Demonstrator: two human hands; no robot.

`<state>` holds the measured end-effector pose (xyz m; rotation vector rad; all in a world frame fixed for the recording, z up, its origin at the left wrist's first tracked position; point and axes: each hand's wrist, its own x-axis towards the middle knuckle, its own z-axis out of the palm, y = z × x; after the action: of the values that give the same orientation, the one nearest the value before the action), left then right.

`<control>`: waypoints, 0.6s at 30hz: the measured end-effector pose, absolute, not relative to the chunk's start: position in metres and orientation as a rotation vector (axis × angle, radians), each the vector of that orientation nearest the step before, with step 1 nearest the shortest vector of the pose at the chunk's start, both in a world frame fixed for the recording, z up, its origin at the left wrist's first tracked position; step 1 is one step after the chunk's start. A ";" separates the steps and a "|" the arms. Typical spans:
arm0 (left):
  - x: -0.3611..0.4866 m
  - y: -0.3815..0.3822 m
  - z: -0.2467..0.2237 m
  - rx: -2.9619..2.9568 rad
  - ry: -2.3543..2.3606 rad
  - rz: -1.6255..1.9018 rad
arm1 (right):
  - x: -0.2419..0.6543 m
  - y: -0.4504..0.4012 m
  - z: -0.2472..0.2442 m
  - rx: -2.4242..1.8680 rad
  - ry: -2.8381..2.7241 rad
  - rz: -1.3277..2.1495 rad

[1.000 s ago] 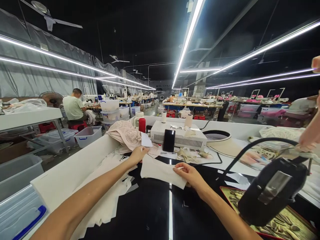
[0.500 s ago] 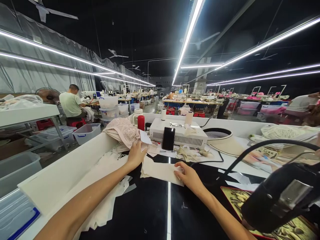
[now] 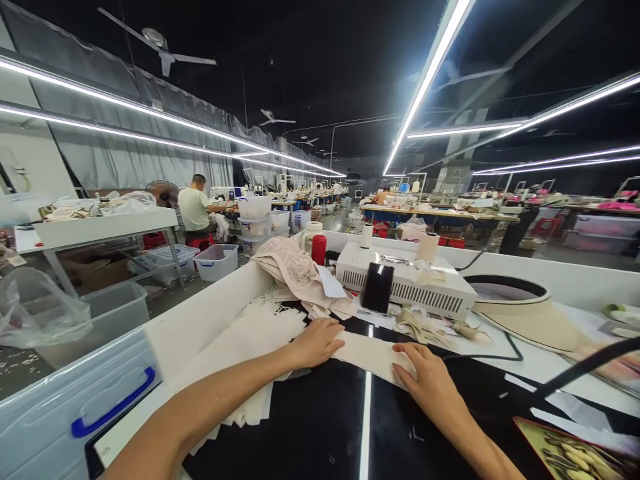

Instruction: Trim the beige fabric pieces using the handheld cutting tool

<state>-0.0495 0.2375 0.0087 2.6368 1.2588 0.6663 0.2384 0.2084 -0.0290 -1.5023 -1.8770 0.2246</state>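
Observation:
A stack of cream fabric pieces (image 3: 371, 353) lies across the black glossy tabletop (image 3: 320, 420). At its left end is my left hand (image 3: 315, 343), closed with the fingers over the fabric edge. My right hand (image 3: 427, 380) grips the right end, thumb in front and fingers behind. More cream fabric pieces (image 3: 245, 333) with jagged edges are spread by my left forearm. Beyond my left hand sits a pile of pale pink lace fabric (image 3: 287, 263) with a white paper (image 3: 331, 282) on it. A black phone (image 3: 377, 288) leans against a white vented box (image 3: 400, 273).
A red thread spool (image 3: 319, 249) and a jar (image 3: 311, 235) stand behind the lace. At right are a beige visor-shaped piece (image 3: 520, 313), a black cable (image 3: 585, 367) and a patterned tray (image 3: 570, 450). A low white wall (image 3: 210, 310) edges the table. A co-worker (image 3: 195, 207) sits far left.
My view has turned to the left. My left hand has come down from beside the lace pile and white paper onto the left end of the cream fabric. My right hand stays at the right end.

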 end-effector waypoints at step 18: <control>-0.207 0.185 0.053 1.834 2.102 0.604 | 0.184 0.153 -0.027 -1.225 -1.993 0.417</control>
<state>-0.2074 0.1846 0.0533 1.8336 2.1019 0.6037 0.1839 0.1528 -0.0266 -1.2251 -1.9932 0.4168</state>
